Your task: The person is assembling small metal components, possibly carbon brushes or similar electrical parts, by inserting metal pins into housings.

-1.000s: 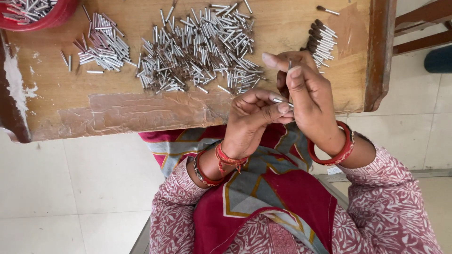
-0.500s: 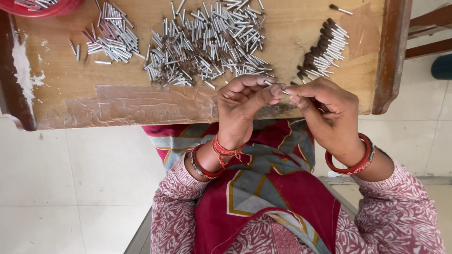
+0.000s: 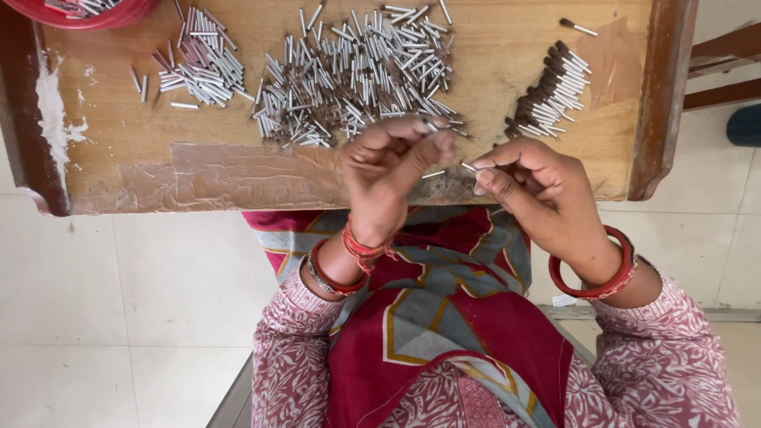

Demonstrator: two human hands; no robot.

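Observation:
My left hand (image 3: 392, 170) hovers over the near edge of the wooden table (image 3: 238, 170), fingers curled around a few small silver metal tubes (image 3: 433, 127). My right hand (image 3: 539, 190) sits just to its right, pinching one thin silver tube (image 3: 469, 166) between thumb and forefinger, its tip pointing toward the left hand. A big heap of loose silver tubes (image 3: 357, 71) lies right behind my hands. One more tube (image 3: 433, 173) shows between the two hands.
A smaller pile of silver tubes (image 3: 198, 67) lies at the left. A row of dark-tipped tubes (image 3: 551, 95) lies at the right, with one stray piece (image 3: 577, 28) behind it. A red bowl (image 3: 95, 12) holding tubes stands at the far left corner. A raised wooden rim (image 3: 662, 95) bounds the table's right side.
My hands, joined a second ago, have drawn apart: the left moved up toward the heap, the right swung out to the right with one tube. The view shifted slightly.

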